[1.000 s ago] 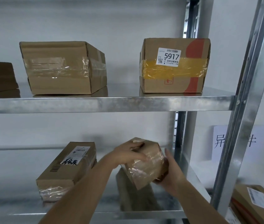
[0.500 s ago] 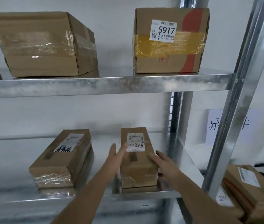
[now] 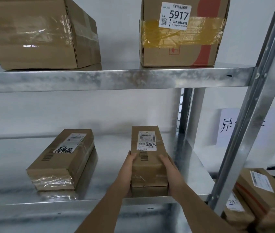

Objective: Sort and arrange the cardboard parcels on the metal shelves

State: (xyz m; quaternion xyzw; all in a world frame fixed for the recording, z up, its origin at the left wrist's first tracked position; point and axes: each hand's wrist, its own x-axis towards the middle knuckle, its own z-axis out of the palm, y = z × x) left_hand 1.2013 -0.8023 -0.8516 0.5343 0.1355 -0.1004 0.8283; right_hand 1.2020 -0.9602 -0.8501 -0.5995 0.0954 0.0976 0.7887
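Observation:
A narrow cardboard parcel [image 3: 147, 158] with a white label lies flat on the lower metal shelf [image 3: 199, 167], lengthwise and label up. My left hand [image 3: 127, 170] presses its left side and my right hand [image 3: 170, 172] clasps its right side near the front end. To its left a similar labelled parcel [image 3: 62, 158] lies at an angle on the same shelf. On the upper shelf [image 3: 116, 79] stand a plain taped box [image 3: 39, 32] and a box marked 5917 [image 3: 182, 32] with yellow tape.
A steel upright [image 3: 254, 105] runs diagonally at the right, with another post [image 3: 184, 118] behind the shelf. Several more parcels [image 3: 257, 195] are stacked low at the right. A white paper sign [image 3: 227, 126] hangs on the wall.
The parcel, held tilted in the air a second ago, now lies flat on the lower shelf. Both hands have closed onto its sides. The view has moved closer and lower.

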